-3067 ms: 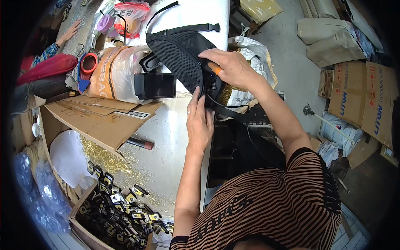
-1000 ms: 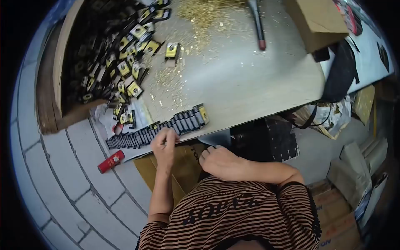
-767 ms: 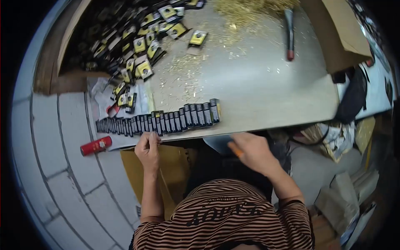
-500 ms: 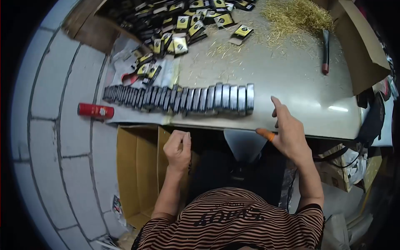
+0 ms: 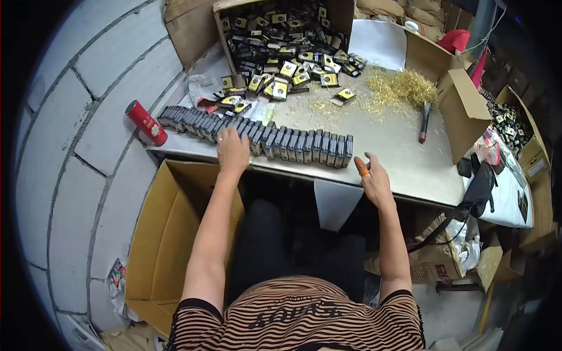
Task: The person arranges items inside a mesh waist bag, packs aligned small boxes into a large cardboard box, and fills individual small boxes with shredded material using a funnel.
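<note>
A long row of small dark boxes (image 5: 293,144) stands on edge, packed side by side, near the front of the metal table. My left hand (image 5: 233,153) reaches over the middle of this row, its fingers laid out against the boxes and partly hiding them. Just off the row's right end is my right hand (image 5: 376,182), thumb and fingers apart, nothing between them. An orange finger cover (image 5: 361,168) is on its thumb.
A big carton (image 5: 231,44) spills black-and-yellow boxes onto the table (image 5: 392,152). Gold strips (image 5: 404,88) lie near a dark-handled tool (image 5: 424,123). At left stands a red can (image 5: 146,123). Below the table's edge is an open carton (image 5: 146,257).
My left hand has gone from a closed fist below the table edge to the row's middle, fingers extended. My right hand is now nearer the row's right end. The camera view has shifted.
</note>
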A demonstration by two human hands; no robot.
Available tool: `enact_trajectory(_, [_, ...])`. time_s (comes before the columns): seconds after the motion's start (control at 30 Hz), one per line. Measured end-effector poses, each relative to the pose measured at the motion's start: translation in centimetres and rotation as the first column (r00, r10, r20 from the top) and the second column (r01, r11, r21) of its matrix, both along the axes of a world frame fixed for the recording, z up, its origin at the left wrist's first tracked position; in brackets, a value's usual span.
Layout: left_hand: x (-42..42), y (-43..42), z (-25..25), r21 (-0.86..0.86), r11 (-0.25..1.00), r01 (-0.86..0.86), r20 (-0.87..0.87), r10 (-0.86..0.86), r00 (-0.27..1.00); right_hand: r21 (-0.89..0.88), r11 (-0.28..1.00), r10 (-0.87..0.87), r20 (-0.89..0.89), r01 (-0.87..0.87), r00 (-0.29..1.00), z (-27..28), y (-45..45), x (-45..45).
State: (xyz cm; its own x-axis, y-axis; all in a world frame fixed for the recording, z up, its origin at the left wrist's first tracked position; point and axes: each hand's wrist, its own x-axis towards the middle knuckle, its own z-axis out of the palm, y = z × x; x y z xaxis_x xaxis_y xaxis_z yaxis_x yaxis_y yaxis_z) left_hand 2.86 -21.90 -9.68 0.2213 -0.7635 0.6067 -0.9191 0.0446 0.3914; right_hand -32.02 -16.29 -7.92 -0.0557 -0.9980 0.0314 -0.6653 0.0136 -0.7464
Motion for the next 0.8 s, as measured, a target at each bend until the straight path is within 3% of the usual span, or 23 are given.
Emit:
enact_trajectory(0.03, [-0.1, -1.1, -0.1, 0.135, 0.985, -0.106, 0.136, 0.088, 0.987, -0.001, 1.0, -0.005, 0.008, 0.005, 1.0, -0.1, -1.1, 0.0])
enact_trajectory(0.2, [-2.1, -1.0, -1.3, 0.088, 0.982, -0.17, 0.279, 0.139, 0.95, -0.002, 0.999, 0.048, -0.094, -0.048, 0.994, -2.5, -3.2, 0.6])
enact_trajectory(0.37, [-2.0, 1.5, 0.4, 0.048, 0.988, -0.146, 0.332, 0.122, 0.935, 0.103, 0.994, 0.053, -0.1, -0.042, 0.994, 1.1, -1.4, 0.1])
enact_trajectory(0.6, [-2.7, 3.1, 1.8, 0.189, 0.968, -0.163, 0.323, 0.095, 0.942, 0.156, 0.985, 0.095, -0.151, -0.071, 0.984, 1.6, -1.5, 0.0])
enact_trajectory(0.8, [-1.8, 2.9, 2.7, 0.204, 0.961, -0.189, 0.335, 0.113, 0.935, 0.155, 0.984, 0.112, -0.166, -0.086, 0.98, 2.3, -1.4, 0.9])
